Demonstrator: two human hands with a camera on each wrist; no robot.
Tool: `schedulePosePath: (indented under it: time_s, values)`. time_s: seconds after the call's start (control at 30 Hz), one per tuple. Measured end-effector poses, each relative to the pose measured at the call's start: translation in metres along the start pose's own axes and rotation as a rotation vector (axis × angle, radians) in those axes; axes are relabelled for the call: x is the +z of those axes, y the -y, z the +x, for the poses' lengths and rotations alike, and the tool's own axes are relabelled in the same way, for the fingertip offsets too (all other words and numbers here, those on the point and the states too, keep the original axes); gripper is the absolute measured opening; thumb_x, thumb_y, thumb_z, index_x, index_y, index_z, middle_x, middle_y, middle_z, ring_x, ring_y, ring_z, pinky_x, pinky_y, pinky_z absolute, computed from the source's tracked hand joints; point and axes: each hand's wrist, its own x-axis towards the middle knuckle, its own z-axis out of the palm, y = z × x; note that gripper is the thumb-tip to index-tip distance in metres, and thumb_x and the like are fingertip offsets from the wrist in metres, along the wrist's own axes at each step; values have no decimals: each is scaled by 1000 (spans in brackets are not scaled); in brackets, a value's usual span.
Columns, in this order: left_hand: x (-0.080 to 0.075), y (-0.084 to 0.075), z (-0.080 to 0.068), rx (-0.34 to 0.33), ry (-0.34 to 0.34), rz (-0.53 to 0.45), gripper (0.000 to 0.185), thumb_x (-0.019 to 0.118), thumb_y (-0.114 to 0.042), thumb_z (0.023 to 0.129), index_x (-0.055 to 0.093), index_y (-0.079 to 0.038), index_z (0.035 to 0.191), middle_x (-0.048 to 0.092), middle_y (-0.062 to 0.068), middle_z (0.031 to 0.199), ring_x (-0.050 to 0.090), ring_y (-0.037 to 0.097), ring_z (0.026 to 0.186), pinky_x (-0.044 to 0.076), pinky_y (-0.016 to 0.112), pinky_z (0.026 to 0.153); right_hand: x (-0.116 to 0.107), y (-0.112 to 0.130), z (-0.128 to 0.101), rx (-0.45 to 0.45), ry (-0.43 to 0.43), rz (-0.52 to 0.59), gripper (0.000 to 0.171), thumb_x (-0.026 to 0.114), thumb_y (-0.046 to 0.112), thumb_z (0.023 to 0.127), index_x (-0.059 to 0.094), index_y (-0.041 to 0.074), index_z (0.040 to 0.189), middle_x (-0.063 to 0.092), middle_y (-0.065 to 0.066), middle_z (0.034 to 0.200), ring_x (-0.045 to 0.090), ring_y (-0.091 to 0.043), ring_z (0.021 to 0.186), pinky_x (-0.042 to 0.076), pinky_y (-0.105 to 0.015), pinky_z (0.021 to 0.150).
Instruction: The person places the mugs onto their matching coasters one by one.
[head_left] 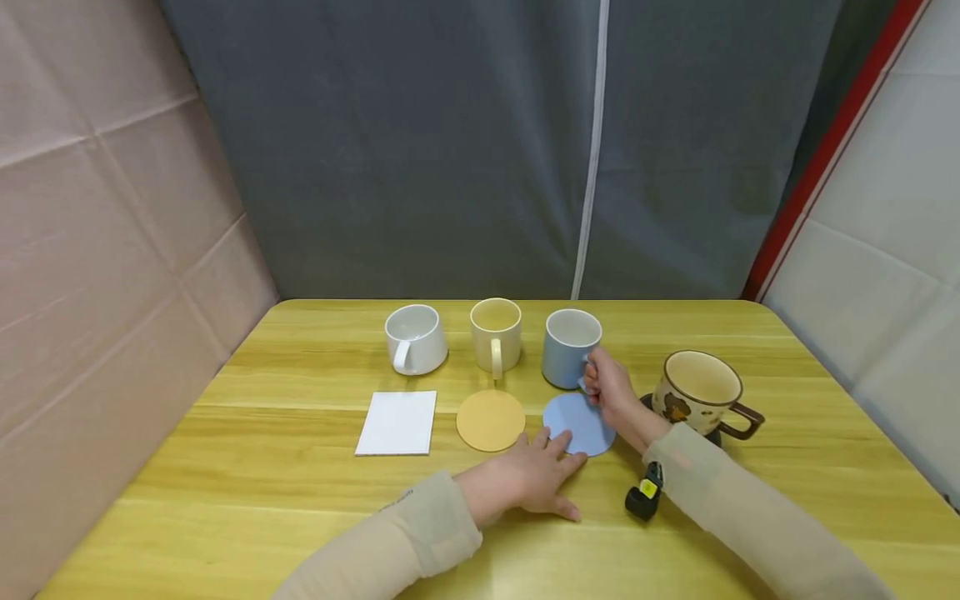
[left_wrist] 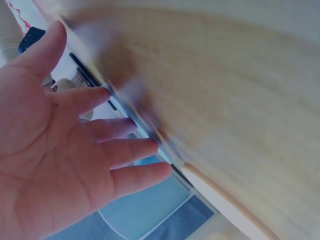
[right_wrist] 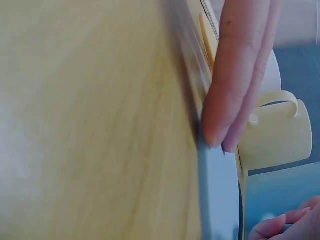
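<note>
The right hand [head_left: 611,392] has its grip curled on the handle of the blue mug [head_left: 570,347], apparently still standing on the tabletop [head_left: 300,492]. Just near of the mug, the left hand [head_left: 536,475] lies flat, fingers straight, touching the blue coaster [head_left: 579,422].

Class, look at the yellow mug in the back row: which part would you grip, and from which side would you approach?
Grip the yellow mug by its handle, coming from the near table edge. It stands upright with the handle facing the person, and the white mug and blue mug flank its sides.
</note>
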Motion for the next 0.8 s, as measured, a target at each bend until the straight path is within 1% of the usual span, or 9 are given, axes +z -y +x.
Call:
schedulePosePath:
  time_s: [0.37, 0.8]
  values:
    - [0, 0, 0, -5, -1, 1, 75, 49, -66, 79, 27, -33, 143, 19, -1, 152, 22, 26, 137, 29, 45, 105, -4, -2, -7, 5, 47, -27, 33, 35, 17, 83, 30, 17, 50, 28, 5, 45, 28, -12, 48, 24, -27, 51]
    - [-1, 0, -1, -3, -12, -5, 75, 50, -65, 79, 29, -33, 143, 20, -1, 152, 23, 26, 137, 29, 45, 105, -7, -3, -15, 13, 86, -20, 34, 35, 16, 83, 30, 17, 49, 30, 5, 46, 29, -10, 47, 24, -26, 50]
